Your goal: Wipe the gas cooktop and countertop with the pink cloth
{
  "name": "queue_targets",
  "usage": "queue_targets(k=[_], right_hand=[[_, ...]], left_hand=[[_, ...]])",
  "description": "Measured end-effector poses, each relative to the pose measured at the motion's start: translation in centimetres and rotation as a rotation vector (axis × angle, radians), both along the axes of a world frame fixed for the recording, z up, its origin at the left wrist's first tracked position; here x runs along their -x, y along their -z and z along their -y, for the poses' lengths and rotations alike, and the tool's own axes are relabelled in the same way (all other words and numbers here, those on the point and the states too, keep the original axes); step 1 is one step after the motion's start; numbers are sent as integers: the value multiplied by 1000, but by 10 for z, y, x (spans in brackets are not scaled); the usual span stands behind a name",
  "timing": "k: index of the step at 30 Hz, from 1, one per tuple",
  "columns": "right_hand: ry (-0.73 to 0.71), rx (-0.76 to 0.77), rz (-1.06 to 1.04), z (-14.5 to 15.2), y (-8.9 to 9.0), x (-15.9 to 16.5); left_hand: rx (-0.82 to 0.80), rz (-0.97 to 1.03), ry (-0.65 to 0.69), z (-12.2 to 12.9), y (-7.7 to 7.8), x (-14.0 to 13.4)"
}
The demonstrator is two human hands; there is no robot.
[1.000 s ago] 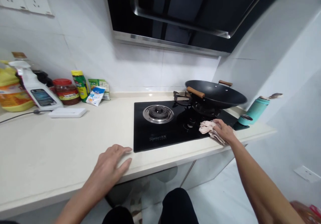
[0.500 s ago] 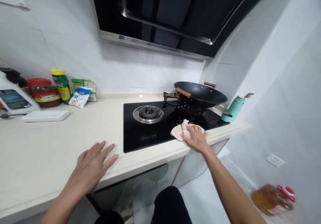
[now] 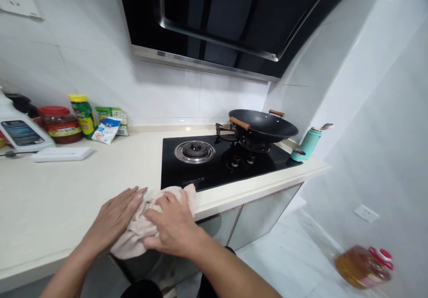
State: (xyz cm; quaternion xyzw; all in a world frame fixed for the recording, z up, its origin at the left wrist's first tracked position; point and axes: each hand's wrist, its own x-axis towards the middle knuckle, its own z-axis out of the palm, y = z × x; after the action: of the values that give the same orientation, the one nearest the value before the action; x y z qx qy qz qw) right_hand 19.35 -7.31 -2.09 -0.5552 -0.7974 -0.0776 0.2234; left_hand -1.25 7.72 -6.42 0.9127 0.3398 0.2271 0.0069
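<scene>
A pale pink cloth (image 3: 137,231) lies bunched over the counter's front edge, at the front left corner of the black gas cooktop (image 3: 214,173). Over it is my right hand (image 3: 175,222), fingers bent and gripping the fabric. Part of the cloth hangs below the edge. My left hand (image 3: 115,218) rests flat on the cream countertop (image 3: 67,200) just left of the cloth, its fingers stretched out and close together. Its thumb side meets the cloth; whether it presses on the fabric I cannot tell.
A black wok (image 3: 264,126) with wooden handles sits on the right burner. Beside it stand a turquoise bottle (image 3: 310,143) and its cup (image 3: 297,155). Jars, a white bottle (image 3: 22,126) and packets line the left back. Overhead hangs a range hood (image 3: 214,22); an oil jug (image 3: 363,267) is on the floor.
My right hand has brought the cloth leftward from the cooktop's front right to the counter edge beside my left hand. The left hand's fingers have drawn closer together.
</scene>
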Motion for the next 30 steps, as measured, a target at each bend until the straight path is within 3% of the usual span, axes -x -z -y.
queue_targets(k=[4, 8, 11, 14, 21, 26, 30], right_hand=[[-37, -16, -56, 4, 6, -30], [87, -67, -177, 22, 17, -95], [269, -148, -233, 42, 23, -154], [452, -189, -210, 62, 23, -216], [978, -18, -124, 83, 17, -343], [1276, 21, -72, 69, 9, -389], [1309, 81, -47, 43, -1, -398]], left_hand=[[18, -41, 52, 2, -3, 0], [46, -73, -9, 8, -8, -5], [29, -82, -70, 11, -10, -8], [15, -96, -39, 12, -11, -9], [-3, -90, -65, 12, -13, -11], [-32, -85, -49, 9, -9, -12], [-27, -84, -97, 7, -5, -11]])
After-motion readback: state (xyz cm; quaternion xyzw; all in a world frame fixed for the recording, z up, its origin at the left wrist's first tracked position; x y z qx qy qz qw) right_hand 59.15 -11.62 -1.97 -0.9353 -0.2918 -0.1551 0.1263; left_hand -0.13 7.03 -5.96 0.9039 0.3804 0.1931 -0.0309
